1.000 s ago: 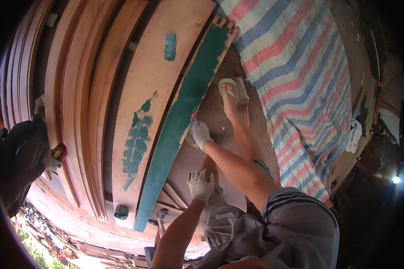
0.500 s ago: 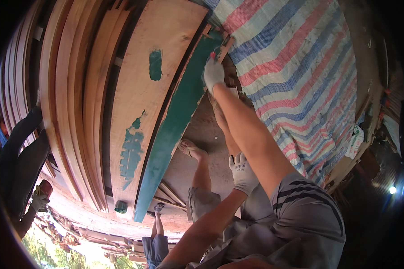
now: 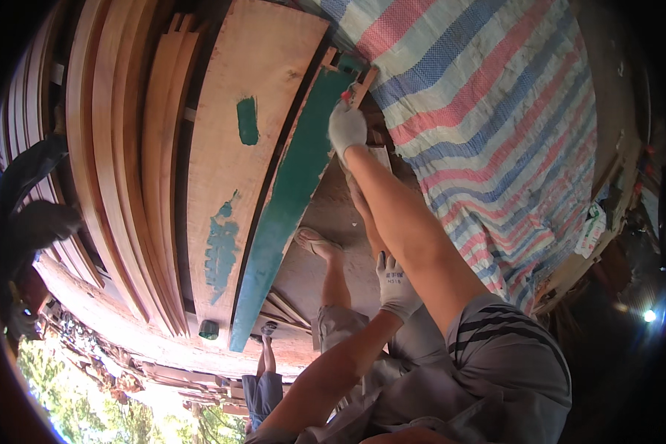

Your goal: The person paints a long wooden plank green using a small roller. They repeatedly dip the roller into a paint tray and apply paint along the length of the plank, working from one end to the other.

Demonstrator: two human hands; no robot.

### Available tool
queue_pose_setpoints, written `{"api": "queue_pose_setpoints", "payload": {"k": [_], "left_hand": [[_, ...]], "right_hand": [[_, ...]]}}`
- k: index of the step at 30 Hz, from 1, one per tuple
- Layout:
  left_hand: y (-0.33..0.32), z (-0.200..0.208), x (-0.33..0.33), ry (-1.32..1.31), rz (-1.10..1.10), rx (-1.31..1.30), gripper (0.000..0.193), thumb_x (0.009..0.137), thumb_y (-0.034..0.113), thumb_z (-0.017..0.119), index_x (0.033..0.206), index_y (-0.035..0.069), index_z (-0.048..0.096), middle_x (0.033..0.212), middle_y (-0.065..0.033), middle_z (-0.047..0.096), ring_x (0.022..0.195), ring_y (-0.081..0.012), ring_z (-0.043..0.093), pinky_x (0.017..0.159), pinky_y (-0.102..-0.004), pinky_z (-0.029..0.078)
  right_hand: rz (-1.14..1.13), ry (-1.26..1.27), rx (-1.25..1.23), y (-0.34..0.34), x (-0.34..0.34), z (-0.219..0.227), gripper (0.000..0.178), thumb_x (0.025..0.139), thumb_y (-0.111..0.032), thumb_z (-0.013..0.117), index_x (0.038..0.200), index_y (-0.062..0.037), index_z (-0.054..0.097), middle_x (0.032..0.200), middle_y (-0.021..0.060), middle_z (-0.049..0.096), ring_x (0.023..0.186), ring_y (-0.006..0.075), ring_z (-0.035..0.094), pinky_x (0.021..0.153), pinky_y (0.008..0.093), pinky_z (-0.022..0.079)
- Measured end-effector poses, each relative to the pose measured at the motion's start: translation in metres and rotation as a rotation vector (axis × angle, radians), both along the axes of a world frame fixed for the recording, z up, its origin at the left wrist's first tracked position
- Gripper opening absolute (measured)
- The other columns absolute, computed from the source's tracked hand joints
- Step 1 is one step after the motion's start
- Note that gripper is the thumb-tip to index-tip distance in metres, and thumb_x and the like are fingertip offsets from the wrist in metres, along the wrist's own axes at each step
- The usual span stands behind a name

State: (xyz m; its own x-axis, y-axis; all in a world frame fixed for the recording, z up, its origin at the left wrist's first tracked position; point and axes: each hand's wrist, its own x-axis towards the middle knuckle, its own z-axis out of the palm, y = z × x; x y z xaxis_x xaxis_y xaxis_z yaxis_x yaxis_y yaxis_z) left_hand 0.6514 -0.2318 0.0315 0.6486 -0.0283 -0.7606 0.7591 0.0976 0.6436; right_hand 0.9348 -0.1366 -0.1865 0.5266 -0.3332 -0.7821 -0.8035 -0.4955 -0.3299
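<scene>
My right hand [image 3: 347, 132], in a pale work glove, is closed around what looks like a small paint roller [image 3: 345, 96] with a red handle end and thin wire. Its head is hard to make out against the green paint. The hand is over the right edge of a long green-painted board [image 3: 301, 159], near its far end, where bare wooden tenons stick out. My left hand [image 3: 398, 287], gloved too, lies on my leg beside the right forearm, holding nothing, with fingers extended.
Left of the green board lies a bare wooden plank [image 3: 222, 159] with green paint patches. Curved timber lengths [image 3: 111, 148] are stacked further left. A green-stained cup [image 3: 209, 329] stands near the plank's end. Striped sheeting [image 3: 488, 133] covers the right side. Other people are at the left and below.
The view has shifted a little. My right hand stays near the board's far end with its tool, slightly nearer to me. At the left, another person's arm has moved.
</scene>
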Motion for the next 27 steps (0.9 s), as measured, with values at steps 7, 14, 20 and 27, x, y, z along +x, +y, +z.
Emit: {"api": "queue_pose_setpoints", "payload": {"k": [7, 14, 20, 27], "left_hand": [[0.008, 0.007, 0.019, -0.185, -0.815, 0.531, 0.064, 0.098, 0.051, 0.062, 0.15, 0.014, 0.06, 0.152, -0.013, 0.056, 0.144, -0.0377, 0.046, 0.125, -0.0646, 0.024], [-0.007, -0.014, 0.002, -0.05, -0.565, 0.312, 0.062, 0.098, 0.052, 0.062, 0.148, 0.016, 0.061, 0.152, -0.0126, 0.056, 0.141, -0.0375, 0.047, 0.125, -0.065, 0.026], [0.015, 0.011, 0.036, -0.164, -0.8, 0.524, 0.057, 0.096, 0.043, 0.064, 0.145, 0.014, 0.064, 0.147, -0.0147, 0.059, 0.142, -0.0371, 0.047, 0.126, -0.0646, 0.025], [0.009, 0.008, 0.028, -0.181, -0.763, 0.488, 0.052, 0.094, 0.038, 0.066, 0.14, 0.011, 0.068, 0.144, -0.0133, 0.061, 0.14, -0.0368, 0.05, 0.125, -0.0655, 0.026]], "right_hand": [[0.129, -0.095, 0.027, -0.023, -0.044, 0.01, 0.063, 0.113, -0.042, 0.037, 0.099, 0.0058, 0.076, 0.103, 0.034, 0.076, 0.106, 0.0533, 0.072, 0.098, 0.0605, 0.055], [0.104, -0.014, 0.016, -0.009, -0.026, 0.01, 0.061, 0.114, -0.038, 0.035, 0.102, 0.0061, 0.075, 0.107, 0.0337, 0.075, 0.105, 0.0517, 0.073, 0.097, 0.0592, 0.056], [0.181, -0.244, 0.022, -0.024, -0.028, 0.023, 0.059, 0.113, -0.038, 0.038, 0.099, 0.0048, 0.076, 0.105, 0.0317, 0.076, 0.101, 0.0522, 0.073, 0.091, 0.0602, 0.055], [0.11, -0.015, -0.006, -0.027, -0.027, 0.003, 0.072, 0.114, -0.048, 0.035, 0.104, 0.0092, 0.077, 0.103, 0.0382, 0.074, 0.112, 0.0527, 0.071, 0.1, 0.0581, 0.054]]}}
